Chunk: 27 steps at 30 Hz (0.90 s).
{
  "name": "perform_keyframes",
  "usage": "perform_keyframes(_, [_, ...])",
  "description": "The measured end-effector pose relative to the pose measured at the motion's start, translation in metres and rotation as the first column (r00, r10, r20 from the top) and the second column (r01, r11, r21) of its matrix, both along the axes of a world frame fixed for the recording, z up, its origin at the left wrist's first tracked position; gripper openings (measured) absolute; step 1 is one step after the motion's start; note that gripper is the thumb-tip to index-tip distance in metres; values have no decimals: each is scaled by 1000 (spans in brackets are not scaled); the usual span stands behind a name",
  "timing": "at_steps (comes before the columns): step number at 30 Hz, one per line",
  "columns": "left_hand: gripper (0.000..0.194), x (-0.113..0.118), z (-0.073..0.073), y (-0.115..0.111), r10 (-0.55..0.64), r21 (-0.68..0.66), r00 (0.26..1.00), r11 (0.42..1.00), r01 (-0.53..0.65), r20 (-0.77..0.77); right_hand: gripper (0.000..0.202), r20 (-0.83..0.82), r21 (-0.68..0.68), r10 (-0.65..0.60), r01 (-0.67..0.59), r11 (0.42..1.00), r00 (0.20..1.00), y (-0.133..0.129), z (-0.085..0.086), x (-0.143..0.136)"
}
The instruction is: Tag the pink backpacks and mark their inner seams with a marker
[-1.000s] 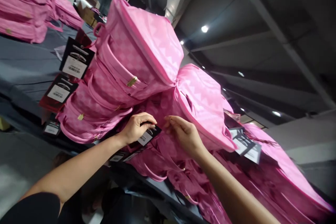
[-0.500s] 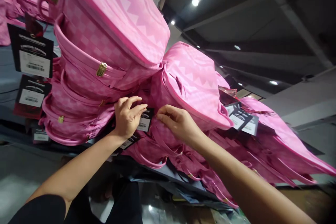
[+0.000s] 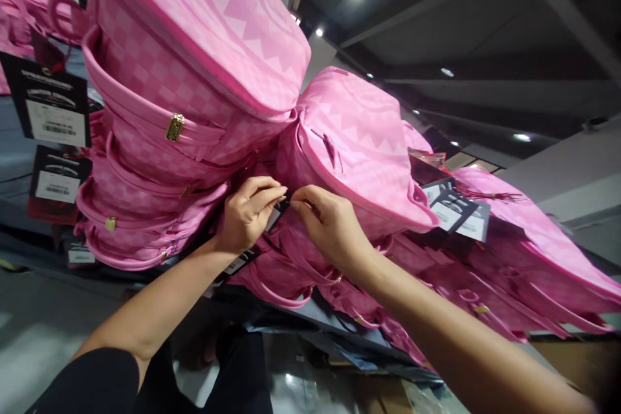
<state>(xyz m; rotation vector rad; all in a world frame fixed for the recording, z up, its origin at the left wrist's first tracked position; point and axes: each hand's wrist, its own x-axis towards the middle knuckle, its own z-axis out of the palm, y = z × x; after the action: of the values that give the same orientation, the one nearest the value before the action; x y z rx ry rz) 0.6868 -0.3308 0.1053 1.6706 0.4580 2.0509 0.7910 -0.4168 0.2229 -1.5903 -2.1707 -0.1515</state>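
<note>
My left hand (image 3: 250, 212) is closed in a pinch at the top of a black hang tag (image 3: 275, 215) with a white label. My right hand (image 3: 330, 223) pinches close beside it, the fingertips nearly meeting; what lies between its fingers is too small to make out. Most of the tag is hidden behind my left hand. Just above and right of the hands rests a pink backpack (image 3: 359, 136). To the left rises a stack of pink checkered backpacks, topped by a large backpack (image 3: 160, 84) with a gold buckle.
Black hang tags (image 3: 53, 100) dangle at the left of the stack. More tags (image 3: 451, 210) lie to the right, near another pink backpack (image 3: 528, 233). A dark cloth (image 3: 272, 317) covers the table edge below. Cardboard (image 3: 381, 394) shows underneath.
My left hand has moved right and its fingers have drawn together, close to my right fingertips. The hang tag has tilted and shows less of its label. The view has shifted slightly.
</note>
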Motion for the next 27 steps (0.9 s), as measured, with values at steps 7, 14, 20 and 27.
perform_keyframes(7, [14, -1, -1, -2, -417, -187, 909, 895, 406, -23, 12, -159, -84, -45, 32, 996, 986, 1, 6, 8])
perform_keyframes(14, [13, -11, 1, -6, -286, -72, 936, 958, 277, -205, 15, 220, -30, 0, 7, 1000, 976, -2, 5, 5])
perform_keyframes(20, [17, -12, 1, -6, -296, -44, 921, 955, 295, -253, 18, 284, -87, 1, 25, 996, 959, -3, 5, 5])
perform_keyframes(27, [15, -15, 1, -9, -268, -81, 900, 963, 256, -344, 21, 407, -122, -13, 68, 990, 914, -5, 6, 2])
